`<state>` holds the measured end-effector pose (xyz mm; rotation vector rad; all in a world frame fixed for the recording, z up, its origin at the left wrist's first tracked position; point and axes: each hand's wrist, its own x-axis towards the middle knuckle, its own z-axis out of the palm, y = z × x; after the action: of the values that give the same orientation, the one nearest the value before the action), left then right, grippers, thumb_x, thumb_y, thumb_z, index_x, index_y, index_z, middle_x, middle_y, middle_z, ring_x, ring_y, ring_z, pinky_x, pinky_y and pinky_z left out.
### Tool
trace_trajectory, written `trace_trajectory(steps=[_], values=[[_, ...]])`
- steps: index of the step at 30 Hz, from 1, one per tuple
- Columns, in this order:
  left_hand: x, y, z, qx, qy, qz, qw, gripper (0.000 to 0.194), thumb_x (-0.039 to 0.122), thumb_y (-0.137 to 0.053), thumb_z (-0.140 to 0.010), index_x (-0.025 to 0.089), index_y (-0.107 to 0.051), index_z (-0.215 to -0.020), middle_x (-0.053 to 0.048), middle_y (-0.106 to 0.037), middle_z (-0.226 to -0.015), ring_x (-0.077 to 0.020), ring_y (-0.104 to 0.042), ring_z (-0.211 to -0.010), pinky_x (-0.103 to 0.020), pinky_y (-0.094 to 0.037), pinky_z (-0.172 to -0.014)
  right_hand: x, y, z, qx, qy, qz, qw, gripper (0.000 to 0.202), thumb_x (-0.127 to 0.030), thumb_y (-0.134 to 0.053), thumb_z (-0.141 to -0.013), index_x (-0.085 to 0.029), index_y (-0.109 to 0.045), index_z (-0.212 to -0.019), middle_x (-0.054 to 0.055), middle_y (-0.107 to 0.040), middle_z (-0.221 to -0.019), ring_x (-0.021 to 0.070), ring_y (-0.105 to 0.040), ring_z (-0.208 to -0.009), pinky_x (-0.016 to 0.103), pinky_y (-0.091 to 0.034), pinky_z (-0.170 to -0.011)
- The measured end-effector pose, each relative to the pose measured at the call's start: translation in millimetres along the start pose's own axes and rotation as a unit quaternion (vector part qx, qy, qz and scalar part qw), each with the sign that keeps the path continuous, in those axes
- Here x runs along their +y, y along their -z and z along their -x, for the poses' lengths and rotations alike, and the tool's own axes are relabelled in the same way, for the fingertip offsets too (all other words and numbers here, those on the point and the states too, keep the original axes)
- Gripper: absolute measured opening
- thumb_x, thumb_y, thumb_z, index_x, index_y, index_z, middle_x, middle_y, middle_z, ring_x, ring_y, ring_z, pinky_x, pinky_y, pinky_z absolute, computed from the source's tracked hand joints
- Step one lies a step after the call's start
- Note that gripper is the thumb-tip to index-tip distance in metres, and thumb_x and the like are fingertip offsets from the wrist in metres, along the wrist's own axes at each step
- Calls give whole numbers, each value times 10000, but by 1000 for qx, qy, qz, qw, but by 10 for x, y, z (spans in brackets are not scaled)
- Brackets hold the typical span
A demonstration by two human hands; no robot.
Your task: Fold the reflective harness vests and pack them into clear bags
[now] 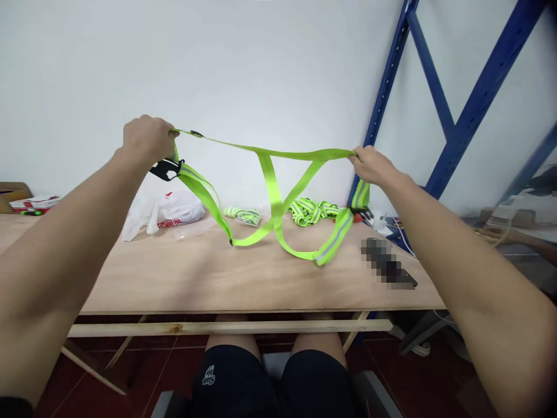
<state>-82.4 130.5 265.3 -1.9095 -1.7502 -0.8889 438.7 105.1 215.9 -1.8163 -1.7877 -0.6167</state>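
A neon-green strap harness [272, 188] with grey reflective stripes hangs in the air above the wooden table, its top band stretched between both hands. My left hand [148, 139] is closed on the band's left end, with a black buckle [166, 169] dangling just below it. At the other end, my right hand [373, 165] grips the band, and a second black buckle [361, 212] hangs beneath. The harness's lower loops droop and cross near the middle.
On the wooden table [217, 284], a white plastic bag [178, 209], a packaged green strap [243, 216] and a heap of green straps [311, 211] lie toward the wall. A blurred-out dark object [387, 264] lies at right, near a blue metal frame [474, 104].
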Motion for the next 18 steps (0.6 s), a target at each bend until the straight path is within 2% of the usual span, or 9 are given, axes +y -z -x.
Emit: trace_trajectory(steps=[2, 4, 6, 7, 10, 11, 13, 15, 18], values=[[58, -10, 73, 37, 43, 35, 998, 732, 413, -214, -936, -136, -594, -1236, -79, -648, -1204, -240, -561, -1220, -273, -372, -920, -28, -11, 31, 48, 15, 8, 999, 503, -376, -261, -1061, -14, -538, -1274, 216, -529, -1270, 245, -576, -1044, 369, -404, -835], [53, -69, 285, 69, 29, 69, 995, 686, 337, -218, -939, -160, -532, -1294, -70, -659, -1163, -191, -608, -1151, -234, -378, -900, -28, -65, 199, 94, 40, 21, 995, 512, -371, -228, -1060, -32, -497, -1334, 210, -487, -1316, 271, -543, -1109, 378, -406, -851], [-22, -224, 670, 97, -14, 60, 993, 584, 271, -329, -938, -97, -531, -1344, -71, -668, -1190, -187, -627, -1133, -260, -394, -942, -2, -222, 511, 120, 64, 48, 990, 431, -319, -333, -1024, -99, -515, -1346, 192, -514, -1297, 301, -537, -1094, 391, -430, -835], [-85, -342, 922, 86, -41, 45, 994, 535, 257, -386, -932, -20, -568, -1352, -69, -670, -1230, -206, -624, -1151, -297, -409, -971, 13, -343, 717, 111, 80, 69, 988, 413, -278, -394, -986, -124, -534, -1342, 184, -543, -1255, 314, -548, -1060, 399, -441, -812], [-362, -795, 1779, -47, -84, -6, 995, 479, 229, -372, -932, 188, -652, -1319, -47, -639, -1352, -248, -659, -1098, -366, -509, -894, 7, -808, 1428, 3, 159, 102, 982, 433, -157, -412, -911, -116, -591, -1303, 197, -596, -1183, 319, -572, -1005, 408, -460, -788], [-474, -950, 2047, -99, -94, -23, 990, 496, 233, -357, -921, 214, -664, -1309, -51, -651, -1337, -276, -676, -1055, -397, -529, -859, -21, -963, 1659, -28, 177, 97, 979, 441, -138, -421, -888, -126, -607, -1288, 193, -606, -1175, 314, -580, -994, 407, -467, -792], [-689, -1202, 2481, -154, -121, -21, 980, 517, 264, -375, -869, 211, -688, -1277, -71, -678, -1294, -328, -673, -1072, -444, -520, -905, -112, -1215, 2053, -67, 193, 54, 977, 476, -115, -428, -856, -156, -611, -1294, 178, -615, -1186, 312, -586, -1035, 412, -484, -834], [-852, -1335, 2752, -185, -126, 31, 974, 527, 342, -402, -852, 229, -673, -1290, -63, -674, -1304, -330, -668, -1105, -406, -525, -921, -221, -1362, 2329, -82, 175, -17, 981, 515, -113, -403, -861, -177, -579, -1341, 165, -599, -1241, 305, -583, -1103, 426, -493, -900], [-939, -1341, 2901, -208, -79, 113, 968, 573, 434, -409, -867, 223, -593, -1368, -64, -653, -1339, -308, -660, -1144, -343, -539, -905, -318, -1432, 2536, -119, 155, -127, 972, 544, -158, -398, -886, -227, -505, -1415, 131, -566, -1346, 288, -547, -1239, 440, -481, -1003]])
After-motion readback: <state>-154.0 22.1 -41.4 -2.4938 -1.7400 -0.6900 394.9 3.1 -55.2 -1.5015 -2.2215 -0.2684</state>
